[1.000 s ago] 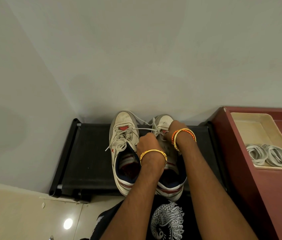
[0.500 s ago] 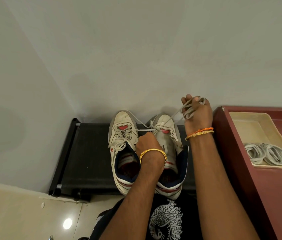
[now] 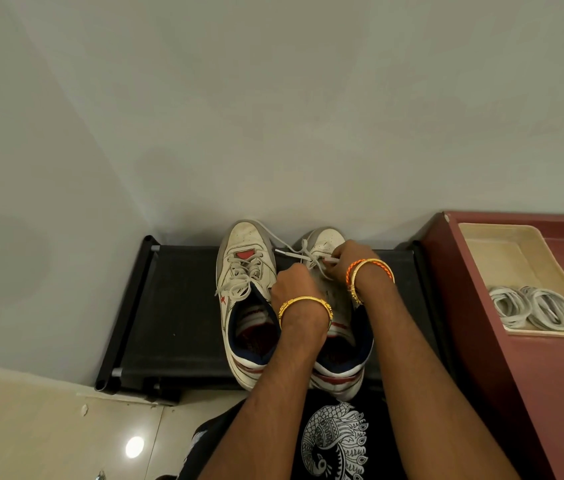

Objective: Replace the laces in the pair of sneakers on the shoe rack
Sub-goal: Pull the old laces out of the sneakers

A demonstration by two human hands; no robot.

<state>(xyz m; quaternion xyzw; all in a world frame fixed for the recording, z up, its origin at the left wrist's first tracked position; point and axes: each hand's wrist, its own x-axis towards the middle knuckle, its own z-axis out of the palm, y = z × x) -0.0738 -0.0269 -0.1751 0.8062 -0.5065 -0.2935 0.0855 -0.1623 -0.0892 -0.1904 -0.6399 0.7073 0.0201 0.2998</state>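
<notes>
I see both hands working over the right sneaker [image 3: 334, 327] of the pair, which sits on the black shoe rack [image 3: 176, 306] beside the left sneaker [image 3: 244, 268]. My right hand [image 3: 351, 259] pinches the old lace [image 3: 303, 252] near its tip, just above the eyelets; the left hand [image 3: 291, 284] is curled down on the tongue beside it, though I can't quite tell whether it holds a strand or only steadies the shoe. The lace looks light, limp and a little grubby, so I judge it will slide freely but snag at each eyelet; best taken close to the eyelet or by the stiff aglet, pulling in short draws. The fresh coiled laces [image 3: 535, 308] wait in the beige tray [image 3: 502, 247], well to the right of my right hand.
</notes>
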